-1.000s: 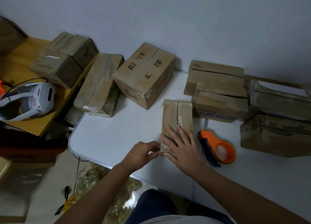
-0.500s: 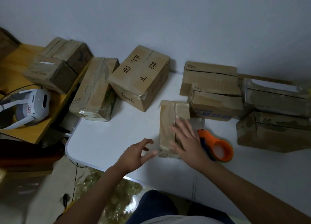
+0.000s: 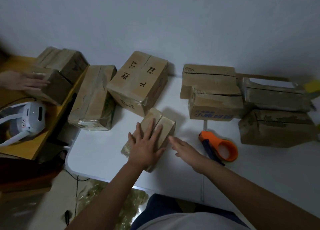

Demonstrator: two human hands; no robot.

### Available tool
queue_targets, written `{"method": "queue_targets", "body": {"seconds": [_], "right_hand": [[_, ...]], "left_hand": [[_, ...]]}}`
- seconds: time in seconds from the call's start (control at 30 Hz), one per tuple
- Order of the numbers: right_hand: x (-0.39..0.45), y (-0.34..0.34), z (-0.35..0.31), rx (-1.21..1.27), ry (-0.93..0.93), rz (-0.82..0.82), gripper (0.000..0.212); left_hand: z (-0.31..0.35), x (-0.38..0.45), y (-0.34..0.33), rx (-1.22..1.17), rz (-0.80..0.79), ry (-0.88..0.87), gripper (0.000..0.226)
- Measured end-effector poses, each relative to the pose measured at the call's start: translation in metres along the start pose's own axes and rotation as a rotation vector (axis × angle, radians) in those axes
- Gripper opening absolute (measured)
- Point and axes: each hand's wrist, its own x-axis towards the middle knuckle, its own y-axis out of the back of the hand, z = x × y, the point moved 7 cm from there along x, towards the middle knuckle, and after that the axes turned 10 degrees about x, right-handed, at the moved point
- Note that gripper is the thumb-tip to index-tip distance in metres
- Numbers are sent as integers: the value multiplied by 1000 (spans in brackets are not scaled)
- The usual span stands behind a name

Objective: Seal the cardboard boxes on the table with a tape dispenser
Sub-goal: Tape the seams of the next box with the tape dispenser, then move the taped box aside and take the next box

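- The small cardboard box lies near the surface's front edge, its centre seam untaped as far as I can tell.
- My left hand presses flat and open on it; my right hand hovers open, empty.
- The orange tape dispenser lies untouched just right; sealing this box remains.

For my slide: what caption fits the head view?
Left hand flat on a small box; right hand open beside the tape dispenser.

Ten boxes in all: eight on the white table, two on the yellow desk. One tape dispenser, one headset, three hands.
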Motion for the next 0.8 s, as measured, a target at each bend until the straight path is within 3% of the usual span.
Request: {"method": "queue_targets", "body": {"seconds": [0.2,0.37,0.53,0.63,0.8], "right_hand": [[10,-4,-1,-94,-50,64,52],[16,7,5,-212,10,203,38],[-3,69,6,-311,203,557,25],[-21,117,33,-534,91,797,34],[-28,134,76,-365,-19,755,34]], "left_hand": [[-68,-10,-1,-38,-4,93,75],[-100,-11,3,-53,21,172,80],[-67,0,23,-61,214,-19,64],[-35,11,27,-84,233,-158,55],[8,22,12,-89,147,-309,56]]}}
